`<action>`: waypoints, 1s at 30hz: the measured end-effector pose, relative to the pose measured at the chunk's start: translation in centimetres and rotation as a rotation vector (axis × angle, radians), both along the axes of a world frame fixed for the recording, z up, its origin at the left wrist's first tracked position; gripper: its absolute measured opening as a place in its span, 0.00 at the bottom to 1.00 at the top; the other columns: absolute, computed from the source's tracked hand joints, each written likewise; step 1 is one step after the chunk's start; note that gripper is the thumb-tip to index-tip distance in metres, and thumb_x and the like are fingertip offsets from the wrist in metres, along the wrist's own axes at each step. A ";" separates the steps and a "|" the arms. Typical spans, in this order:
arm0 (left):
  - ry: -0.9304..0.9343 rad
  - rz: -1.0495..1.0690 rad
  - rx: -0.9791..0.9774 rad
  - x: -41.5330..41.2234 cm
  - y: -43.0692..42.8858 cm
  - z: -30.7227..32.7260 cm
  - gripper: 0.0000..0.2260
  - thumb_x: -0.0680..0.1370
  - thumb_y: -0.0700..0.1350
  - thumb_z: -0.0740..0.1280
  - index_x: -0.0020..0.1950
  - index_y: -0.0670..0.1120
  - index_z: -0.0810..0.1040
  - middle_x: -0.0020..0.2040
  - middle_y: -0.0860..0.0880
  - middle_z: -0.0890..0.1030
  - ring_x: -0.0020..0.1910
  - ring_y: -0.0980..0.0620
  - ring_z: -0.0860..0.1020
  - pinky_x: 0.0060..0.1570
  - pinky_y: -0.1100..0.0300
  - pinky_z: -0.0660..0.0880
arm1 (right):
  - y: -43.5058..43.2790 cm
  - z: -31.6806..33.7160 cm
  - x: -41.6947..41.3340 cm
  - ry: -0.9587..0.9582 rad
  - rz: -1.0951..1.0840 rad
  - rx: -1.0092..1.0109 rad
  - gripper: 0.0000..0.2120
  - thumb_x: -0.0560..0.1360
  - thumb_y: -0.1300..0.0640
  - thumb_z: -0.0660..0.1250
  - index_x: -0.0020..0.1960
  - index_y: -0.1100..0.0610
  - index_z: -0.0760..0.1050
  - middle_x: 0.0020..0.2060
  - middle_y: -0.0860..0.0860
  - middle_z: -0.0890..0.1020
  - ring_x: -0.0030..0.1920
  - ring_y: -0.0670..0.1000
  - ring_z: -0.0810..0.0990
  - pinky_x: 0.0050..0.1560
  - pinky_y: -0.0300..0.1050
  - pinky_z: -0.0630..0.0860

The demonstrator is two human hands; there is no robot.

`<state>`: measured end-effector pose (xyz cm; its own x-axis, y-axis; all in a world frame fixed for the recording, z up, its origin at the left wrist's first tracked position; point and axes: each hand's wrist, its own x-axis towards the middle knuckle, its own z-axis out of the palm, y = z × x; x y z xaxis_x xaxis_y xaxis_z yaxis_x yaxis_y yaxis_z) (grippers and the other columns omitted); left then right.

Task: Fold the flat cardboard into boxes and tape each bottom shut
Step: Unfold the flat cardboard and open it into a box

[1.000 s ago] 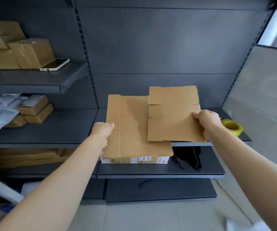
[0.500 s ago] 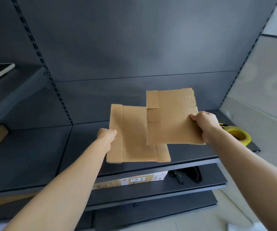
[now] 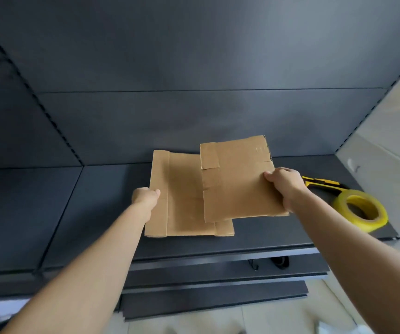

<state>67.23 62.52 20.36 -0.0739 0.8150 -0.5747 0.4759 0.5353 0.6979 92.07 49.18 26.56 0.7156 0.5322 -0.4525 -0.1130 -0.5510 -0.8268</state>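
Lower than before, both hands hold flat cardboard over the dark shelf (image 3: 93, 213): the left hand (image 3: 146, 197) pinches the left sheet (image 3: 182, 203) by its edge, the right hand (image 3: 284, 185) grips the right sheet (image 3: 237, 186) (overlapping the other). 1 yellow tape roll (image 3: 341, 204) lies at the shelf's right end.

Two flat brown cardboard sheets (image 3: 184, 196) (image 3: 239, 179) overlap above a dark shelf.

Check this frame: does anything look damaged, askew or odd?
The smaller cardboard sheet in the right hand looks reused: old tape strips run down its left side, and its upper right edge is ragged and dark. It overlaps the larger cardboard sheet in the left hand, slightly tilted. Nothing else stands out.
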 end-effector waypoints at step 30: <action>0.011 -0.364 0.334 14.1 -5.4 9.5 0.18 0.79 0.45 0.64 0.68 0.45 0.68 0.65 0.47 0.71 0.64 0.45 0.70 0.54 0.58 0.67 | -0.7 3.2 8.0 -0.485 0.533 0.010 0.09 0.76 0.61 0.61 0.36 0.57 0.69 0.33 0.49 0.72 0.36 0.52 0.69 0.33 0.42 0.68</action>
<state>81.38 57.10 29.84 0.2449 0.9288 -0.2783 0.5989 0.0808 0.7967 100.05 48.46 29.78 0.4762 0.8677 -0.1428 0.5502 -0.4207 -0.7213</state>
